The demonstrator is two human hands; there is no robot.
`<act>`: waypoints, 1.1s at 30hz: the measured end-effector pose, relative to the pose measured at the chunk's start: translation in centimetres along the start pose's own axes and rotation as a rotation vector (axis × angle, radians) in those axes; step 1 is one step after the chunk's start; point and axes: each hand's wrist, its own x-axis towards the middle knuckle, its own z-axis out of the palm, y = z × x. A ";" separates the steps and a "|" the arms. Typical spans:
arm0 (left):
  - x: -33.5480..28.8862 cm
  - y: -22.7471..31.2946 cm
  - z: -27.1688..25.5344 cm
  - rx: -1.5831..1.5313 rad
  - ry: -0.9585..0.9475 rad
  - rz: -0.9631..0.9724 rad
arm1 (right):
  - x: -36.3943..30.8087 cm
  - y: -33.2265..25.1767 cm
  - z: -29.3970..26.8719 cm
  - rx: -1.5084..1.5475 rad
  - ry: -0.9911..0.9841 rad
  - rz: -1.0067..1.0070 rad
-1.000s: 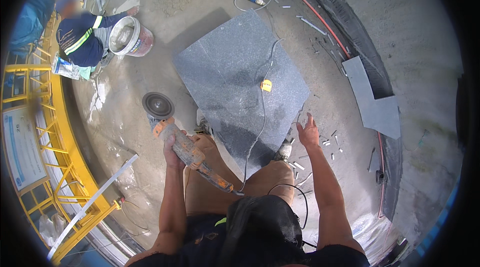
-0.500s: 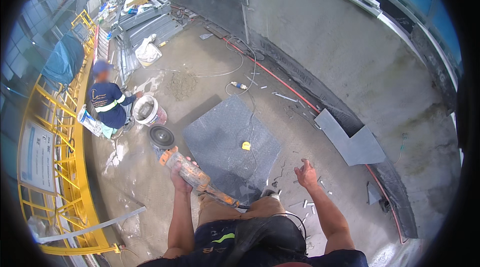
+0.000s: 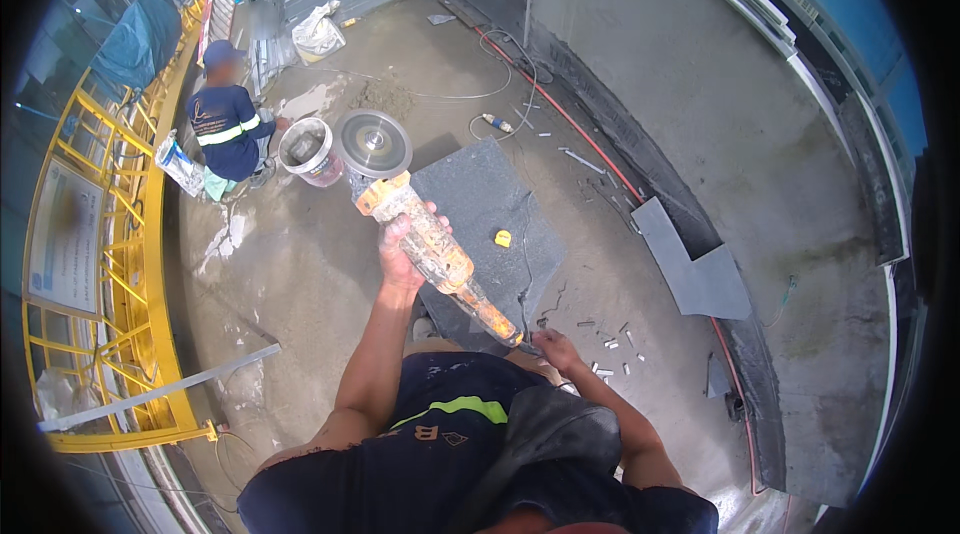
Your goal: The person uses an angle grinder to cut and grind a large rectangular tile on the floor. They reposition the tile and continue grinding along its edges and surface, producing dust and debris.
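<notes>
Over the grey slab (image 3: 480, 184), toward the pic's ctr, is the angle grinder (image 3: 436, 252), an orange-and-grey body caked w/ pale dust. It's tilted: round disc (image 3: 374, 143) at upper L, flat face to the cam, narrow tail at lower R. L hand (image 3: 403, 249) has the body in a firm grip, fingers wrapped round it just behind the orange head. R hand (image 3: 558, 349) is at the tail end, right by where the cord leaves (fingers look bent, but can't tell if they're closed on cord or tail).

On the slab, R of the grinder, sits a small yellow item (image 3: 503, 238), w/ a thin dark line running down the surface nearby. Light offcuts (image 3: 612, 344) lie scattered on the floor to the R. Farther R, an L-shaped grey panel (image 3: 690, 264) is near the wall base, w/ a red hose (image 3: 590, 139) running along behind it. Beyond the slab: a cable w/ a blue-and-white connector (image 3: 497, 123).

Upper L, a co-worker (image 3: 225, 124) in a dark top w/ a reflective band is low down beside a white bucket (image 3: 312, 156). Far L, yellow metal framework (image 3: 150, 314).
</notes>
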 end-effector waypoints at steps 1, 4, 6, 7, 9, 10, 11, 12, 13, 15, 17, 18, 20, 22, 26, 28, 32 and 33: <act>0.4 0.8 -0.2 0.016 -0.010 0.030 | -0.4 -0.3 0.1 -0.487 -0.025 -0.085; 1.7 2.5 -1.4 -0.024 0.001 0.032 | -2.7 -0.9 1.8 -1.014 -0.079 0.304; 2.9 3.9 -2.2 -0.086 -0.056 0.045 | -5.3 -1.0 2.6 -0.921 -0.072 0.435; 3.5 4.6 -2.6 -0.093 -0.072 0.043 | -6.7 -1.0 3.3 -0.834 -0.067 0.437; 4.6 5.9 -3.6 -0.113 -0.096 0.040 | -9.0 -0.7 5.0 -0.708 -0.080 0.408; 5.2 6.5 -3.9 -0.127 -0.106 0.031 | -10.2 -0.7 6.0 -0.643 -0.082 0.402; 5.9 7.1 -4.2 -0.142 -0.124 0.014 | -11.5 -0.5 7.1 -0.582 -0.084 0.401; 6.6 7.7 -4.6 -0.165 -0.132 0.000 | -12.5 -0.4 8.3 -0.539 -0.084 0.410; 7.5 8.3 -5.0 -0.187 -0.143 -0.010 | -13.8 -0.4 9.4 -0.497 -0.087 0.420; 8.7 9.2 -5.5 -0.199 -0.163 -0.001 | -16.5 -0.4 11.5 -0.435 -0.088 0.439; 9.8 10.0 -5.9 -0.202 -0.180 0.021 | -19.3 -0.5 13.3 -0.390 -0.087 0.467; 10.3 10.3 -6.0 -0.210 -0.195 0.012 | -20.7 -0.6 14.3 -0.369 -0.083 0.485; 11.4 10.9 -6.4 -0.190 -0.215 0.028 | -23.2 -0.8 15.8 -0.319 -0.065 0.522; 12.7 11.7 -6.7 -0.166 -0.234 0.011 | -25.3 -1.1 18.0 -0.263 -0.045 0.553; 16.4 12.7 -5.7 -0.117 -0.212 0.031 | -27.9 -1.7 21.8 -0.188 -0.023 0.598; 18.3 13.2 -4.6 -0.112 -0.223 0.049 | -29.0 -2.1 23.7 -0.146 -0.011 0.609; 22.3 16.5 -1.8 -0.125 -0.287 0.136 | -29.9 -2.6 26.7 -0.098 -0.004 0.610; 22.6 17.1 -1.1 -0.134 -0.291 0.165 | -30.0 -2.7 27.3 -0.088 -0.005 0.607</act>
